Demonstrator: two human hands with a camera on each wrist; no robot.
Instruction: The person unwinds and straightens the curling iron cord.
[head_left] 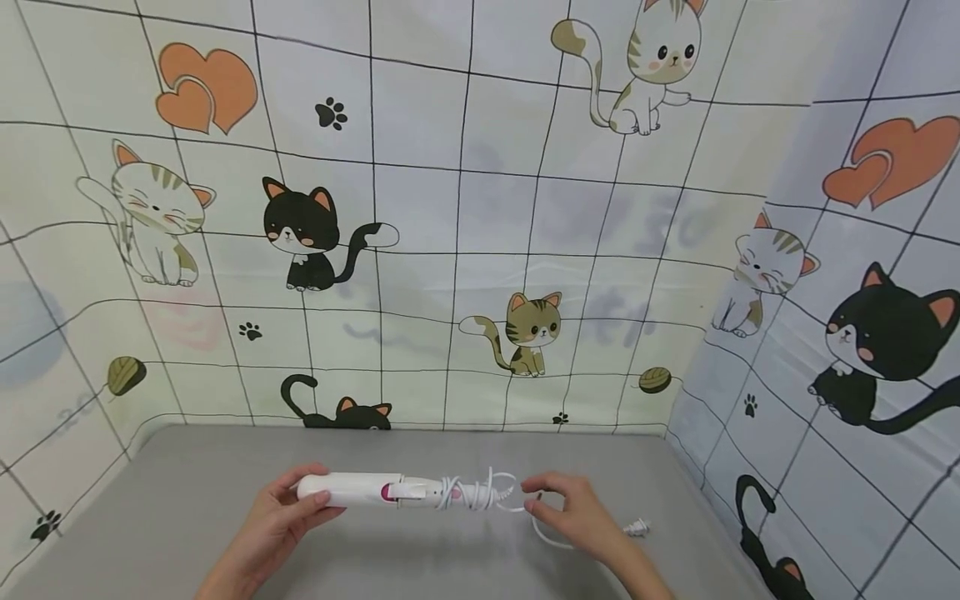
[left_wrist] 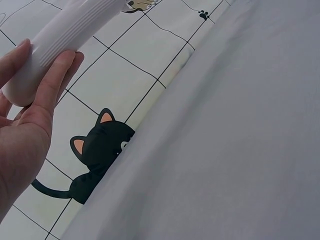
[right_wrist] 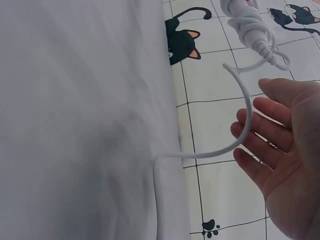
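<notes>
A white hair straightener [head_left: 360,490] with pink accents is held level above the grey surface. My left hand [head_left: 277,517] grips its rounded end between thumb and fingers; the left wrist view shows ribbing along the casing [left_wrist: 70,35]. White cord [head_left: 474,497] is wound in several turns around the other end. Beside those turns is my right hand [head_left: 577,512], its fingers loosely bent and apart. In the right wrist view a loose stretch of cord [right_wrist: 248,105] runs past the fingertips with no grip on it. The plug [head_left: 637,527] shows beyond the right wrist.
A grey cloth-covered table [head_left: 420,454] spreads beneath both hands. Behind it and at both sides hangs a white gridded sheet [head_left: 420,208] printed with cats, hearts and paw marks.
</notes>
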